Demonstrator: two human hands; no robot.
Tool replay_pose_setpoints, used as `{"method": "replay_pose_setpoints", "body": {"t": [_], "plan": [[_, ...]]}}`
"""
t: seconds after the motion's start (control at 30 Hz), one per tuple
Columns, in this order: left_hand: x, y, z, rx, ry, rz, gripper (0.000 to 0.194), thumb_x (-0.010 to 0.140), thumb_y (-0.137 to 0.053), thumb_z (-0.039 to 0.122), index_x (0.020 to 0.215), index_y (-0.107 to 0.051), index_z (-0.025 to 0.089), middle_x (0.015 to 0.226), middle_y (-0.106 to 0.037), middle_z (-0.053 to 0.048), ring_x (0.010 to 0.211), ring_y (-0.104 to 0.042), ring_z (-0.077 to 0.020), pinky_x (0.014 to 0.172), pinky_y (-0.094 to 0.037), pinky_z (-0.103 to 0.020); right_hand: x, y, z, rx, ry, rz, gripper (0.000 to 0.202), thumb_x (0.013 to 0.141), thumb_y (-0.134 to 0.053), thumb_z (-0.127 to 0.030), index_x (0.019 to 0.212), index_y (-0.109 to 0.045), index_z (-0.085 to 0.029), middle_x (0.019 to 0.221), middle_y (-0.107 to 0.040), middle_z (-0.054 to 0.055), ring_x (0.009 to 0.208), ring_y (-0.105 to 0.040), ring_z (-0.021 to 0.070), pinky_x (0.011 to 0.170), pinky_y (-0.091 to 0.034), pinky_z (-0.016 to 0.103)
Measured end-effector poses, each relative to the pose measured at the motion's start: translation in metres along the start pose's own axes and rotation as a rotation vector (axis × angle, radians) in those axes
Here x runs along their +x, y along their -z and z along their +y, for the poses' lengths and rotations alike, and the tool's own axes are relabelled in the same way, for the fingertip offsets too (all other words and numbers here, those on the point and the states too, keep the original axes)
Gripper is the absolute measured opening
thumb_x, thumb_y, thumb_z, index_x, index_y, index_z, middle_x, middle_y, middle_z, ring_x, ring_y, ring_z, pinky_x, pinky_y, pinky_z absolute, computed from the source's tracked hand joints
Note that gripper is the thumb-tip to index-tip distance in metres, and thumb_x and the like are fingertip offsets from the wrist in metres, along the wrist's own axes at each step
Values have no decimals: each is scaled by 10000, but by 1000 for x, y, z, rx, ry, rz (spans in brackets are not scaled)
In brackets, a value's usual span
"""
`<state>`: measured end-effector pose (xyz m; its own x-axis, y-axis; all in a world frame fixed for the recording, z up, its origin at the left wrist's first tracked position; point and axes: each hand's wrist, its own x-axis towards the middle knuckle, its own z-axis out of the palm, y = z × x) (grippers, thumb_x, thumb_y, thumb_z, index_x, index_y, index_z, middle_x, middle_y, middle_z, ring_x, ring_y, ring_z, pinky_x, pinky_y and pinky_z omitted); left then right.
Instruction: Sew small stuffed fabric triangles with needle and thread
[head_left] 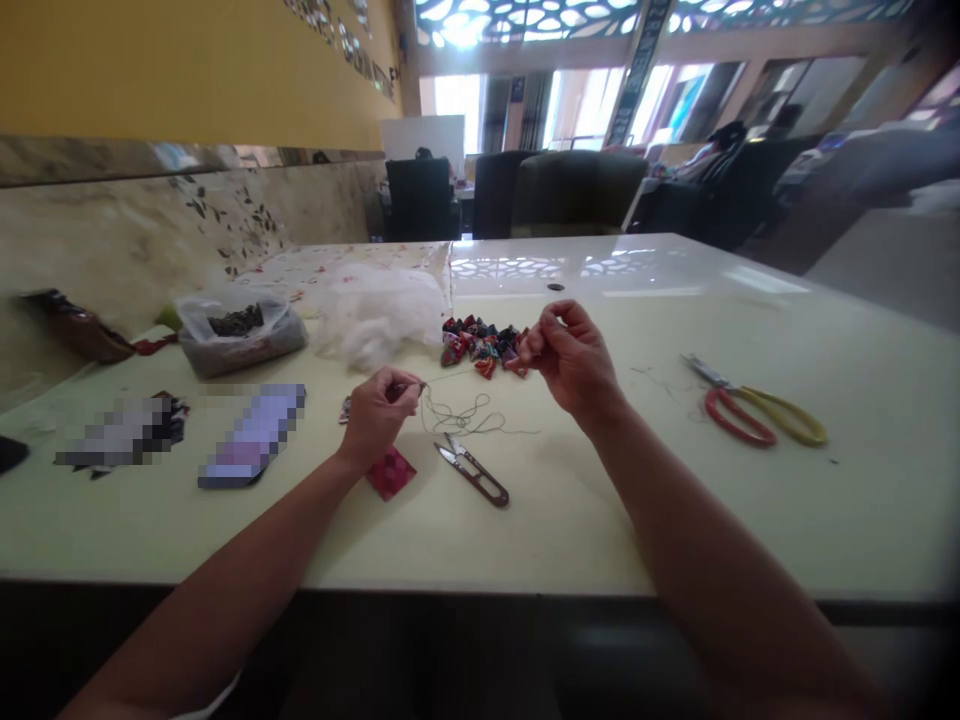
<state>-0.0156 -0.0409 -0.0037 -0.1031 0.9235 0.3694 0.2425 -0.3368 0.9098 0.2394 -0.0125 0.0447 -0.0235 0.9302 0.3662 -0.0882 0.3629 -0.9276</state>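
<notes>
My left hand [379, 412] is closed in a pinch on a small dark piece of fabric [409, 389], mostly hidden by the fingers. Dark thread [469, 420] trails from there and lies in loose loops on the table. Raised to the right, my right hand [579, 365] has its thumb and fingertips pressed together; what they pinch is too small to make out. A fine strand runs from the left fingers toward it. Below the loops lie thread snips [487, 487], blades apart. A red checked fabric square [391, 474] rests beside my left wrist.
Behind my hands sit several small patterned fabric pieces [480, 345]. Yellow-and-red-handled scissors [750, 400] lie at right. At left are a phone [251, 440], a fabric stack [135, 435], a bag of dark dried material [240, 345] and a bag of white stuffing [379, 315].
</notes>
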Motion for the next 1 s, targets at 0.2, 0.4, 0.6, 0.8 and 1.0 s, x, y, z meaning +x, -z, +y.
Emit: {"method": "replay_pose_setpoints", "body": {"t": [0.2, 0.4, 0.6, 0.8, 1.0], "plan": [[8, 8, -3, -93, 72, 78, 229, 768, -714, 338, 843, -659, 128, 668, -644, -10, 560, -590, -101, 559, -522, -222, -13, 2, -19, 119, -152, -782, 302, 873, -666, -472, 887, -617, -174, 805, -693, 60, 744, -690, 178, 653, -598, 341], [6, 6, 4, -290, 167, 29, 284, 738, -757, 359, 851, -639, 126, 831, -713, -46, 583, -617, -89, 576, -545, -231, -13, -11, -2, -130, -201, -722, 240, 847, -695, -362, 924, -724, -137, 840, -696, 50, 620, -586, 73, 451, -436, 157], [-7, -5, 9, -305, 116, -192, 232, 781, -729, 331, 825, -625, 129, 943, -729, -68, 592, -611, -82, 617, -547, -255, -27, -50, 32, -24, -248, -479, 397, 819, -678, -285, 1200, -639, -181, 896, -666, 2, 468, -435, 27, 372, -382, 176], [-6, -4, 7, -384, 159, -225, 208, 769, -729, 296, 799, -600, 135, 987, -725, -83, 587, -590, -74, 582, -510, -250, -18, -34, 29, -87, -308, -405, 169, 767, -711, -300, 736, -634, -153, 515, -414, -78, 420, -356, 45, 349, -316, 178], [1, -2, 6, -480, 296, -148, 266, 668, -794, 303, 790, -627, 136, 791, -679, -36, 538, -531, -66, 447, -370, -190, 1, 4, 21, -27, -388, -384, 212, 772, -739, -305, 731, -596, -153, 621, -482, -35, 518, -374, 54, 424, -330, 186]]}}
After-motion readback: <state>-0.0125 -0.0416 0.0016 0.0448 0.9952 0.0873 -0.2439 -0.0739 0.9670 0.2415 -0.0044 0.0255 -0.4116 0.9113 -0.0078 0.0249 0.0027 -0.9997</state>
